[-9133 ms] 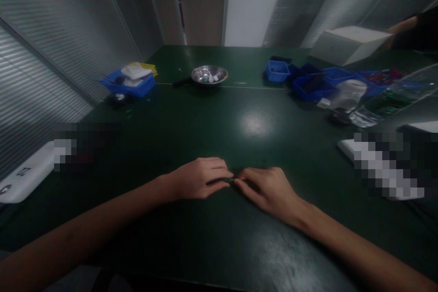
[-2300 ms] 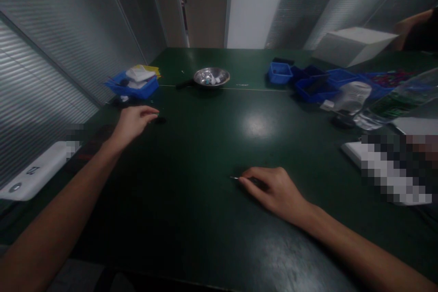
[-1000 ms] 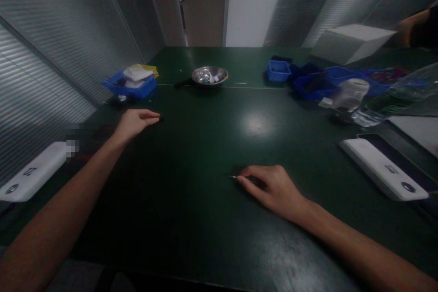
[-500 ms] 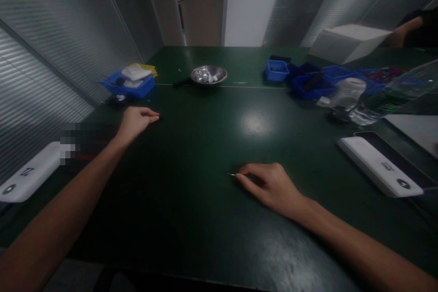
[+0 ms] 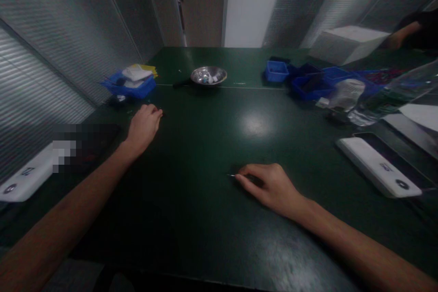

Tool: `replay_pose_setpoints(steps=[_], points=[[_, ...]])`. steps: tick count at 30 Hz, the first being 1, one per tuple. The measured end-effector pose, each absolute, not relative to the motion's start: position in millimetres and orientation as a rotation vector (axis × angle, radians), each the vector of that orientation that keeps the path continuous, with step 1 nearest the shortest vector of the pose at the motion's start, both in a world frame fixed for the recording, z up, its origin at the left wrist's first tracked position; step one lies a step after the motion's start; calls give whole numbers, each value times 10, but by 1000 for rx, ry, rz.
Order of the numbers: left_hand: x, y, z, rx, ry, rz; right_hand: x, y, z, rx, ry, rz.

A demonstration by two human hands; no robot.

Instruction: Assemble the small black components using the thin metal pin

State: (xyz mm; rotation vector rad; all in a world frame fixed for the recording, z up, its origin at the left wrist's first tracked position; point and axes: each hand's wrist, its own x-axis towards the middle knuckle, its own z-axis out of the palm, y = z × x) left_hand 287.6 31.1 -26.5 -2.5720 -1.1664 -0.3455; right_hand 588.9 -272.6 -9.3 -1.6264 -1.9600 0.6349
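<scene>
My right hand [image 5: 268, 187] rests on the dark green table [image 5: 219, 146] near the front middle, fingers pinched on a thin metal tool whose tip [image 5: 230, 175] sticks out to the left. My left hand [image 5: 143, 127] is stretched out to the far left, knuckles up and fingers curled down onto the table over a small dark object [image 5: 160, 114] that is mostly hidden. A blue tray [image 5: 128, 86] with white cloths stands just beyond my left hand.
A steel bowl [image 5: 208, 75] sits at the back middle. Blue bins [image 5: 301, 80], a plastic bag and a clear bottle [image 5: 393, 98] crowd the right. White devices lie at the right [image 5: 376, 166] and left [image 5: 23, 178] edges. Another person's arm [image 5: 407, 32] is behind a white box [image 5: 345, 43].
My left hand went from beside my right hand out to the far left, and has now turned knuckles-up with fingers curled over the small dark object. My right hand stays put.
</scene>
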Motion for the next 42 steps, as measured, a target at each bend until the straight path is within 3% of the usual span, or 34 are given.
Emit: replay_pose_setpoints(steps=[9, 27, 37, 42], points=[[2925, 319, -292, -2482, -1056, -206, 5878, -2728, -93, -1620, -1959, 626], [2957, 158, -171, -2401, -1165, -261, 5887, -2730, -100, -1601, -1966, 630], [2839, 349, -304, -2619, -1458, -597, 5891, -2738, -110, -1605, -1972, 630], [2895, 294, -221, -2902, -1376, -702, 5896, -2731, -125, -1587, -1968, 626]])
